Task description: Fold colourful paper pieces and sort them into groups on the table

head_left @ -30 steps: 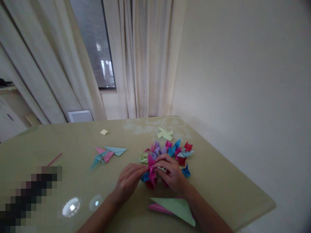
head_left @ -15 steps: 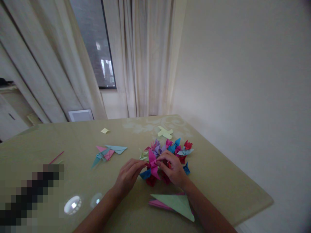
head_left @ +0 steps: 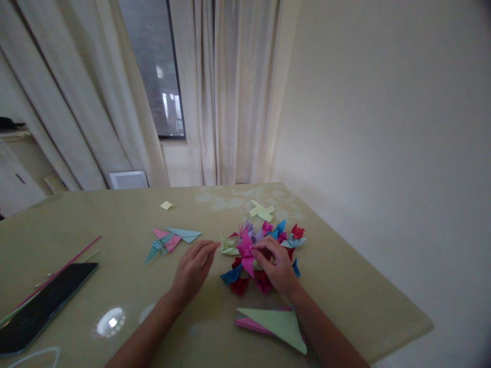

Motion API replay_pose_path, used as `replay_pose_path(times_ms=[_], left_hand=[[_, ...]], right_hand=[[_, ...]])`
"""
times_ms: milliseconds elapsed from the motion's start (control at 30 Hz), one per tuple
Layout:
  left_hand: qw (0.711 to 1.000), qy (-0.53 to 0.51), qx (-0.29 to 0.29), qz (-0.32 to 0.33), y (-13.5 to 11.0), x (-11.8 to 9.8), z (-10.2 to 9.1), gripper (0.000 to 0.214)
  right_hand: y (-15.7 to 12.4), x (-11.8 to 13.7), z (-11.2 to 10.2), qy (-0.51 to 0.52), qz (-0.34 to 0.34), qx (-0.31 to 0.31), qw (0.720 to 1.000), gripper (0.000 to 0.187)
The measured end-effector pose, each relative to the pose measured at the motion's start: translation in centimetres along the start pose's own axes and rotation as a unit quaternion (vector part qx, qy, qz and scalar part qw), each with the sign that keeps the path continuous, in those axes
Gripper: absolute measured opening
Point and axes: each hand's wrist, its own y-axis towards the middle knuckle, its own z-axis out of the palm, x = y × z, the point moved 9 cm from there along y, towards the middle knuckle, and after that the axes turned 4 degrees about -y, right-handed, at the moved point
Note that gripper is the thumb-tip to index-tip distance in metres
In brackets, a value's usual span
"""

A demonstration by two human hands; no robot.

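Pink paper flower [head_left: 246,251]: it stands between the 2 hands, pinched at its right side by the thumb and fingers of the right hand [head_left: 275,263], and apart from the left hand [head_left: 195,268]. The left hand's fingers are drawn narrow, tips near a pale green paper flower [head_left: 229,248]; whether they grip anything small, I cannot tell. Around it cluster red, blue and purple paper flowers [head_left: 240,286]. Nearer the person lie folded green and pink sheets [head_left: 276,324]. Beyond the left hand are light-blue and pink folded pieces [head_left: 170,244]; farther left, a flat black slab [head_left: 46,309] beside 1 thin pink stick [head_left: 63,268]. Toward the table's [head_left: 364,291] far edge lies a pale green paper cross [head_left: 261,210].
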Motion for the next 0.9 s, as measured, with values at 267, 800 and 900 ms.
replay_pose_path(times_ms=[267,800,900], left_hand=[[0.91,0.255,-0.153,-0.287,-1.4,10.1,-9.5,0.043],[0.9,0.215,-0.046,-0.377,-5.3,17.4,-9.1,0.041],[0.907,0.195,-0.062,-0.368,-5.4,17.6,-9.0,0.041]], right_hand=[[0.5,-5.5,-2.5,0.108,0.118,-0.134,0.978,0.038],[6.4,-6.0,-4.5,-0.17,0.105,-0.124,0.972,0.034],[7.7,-6.8,-4.3,-0.25,0.111,-0.11,0.956,0.028]])
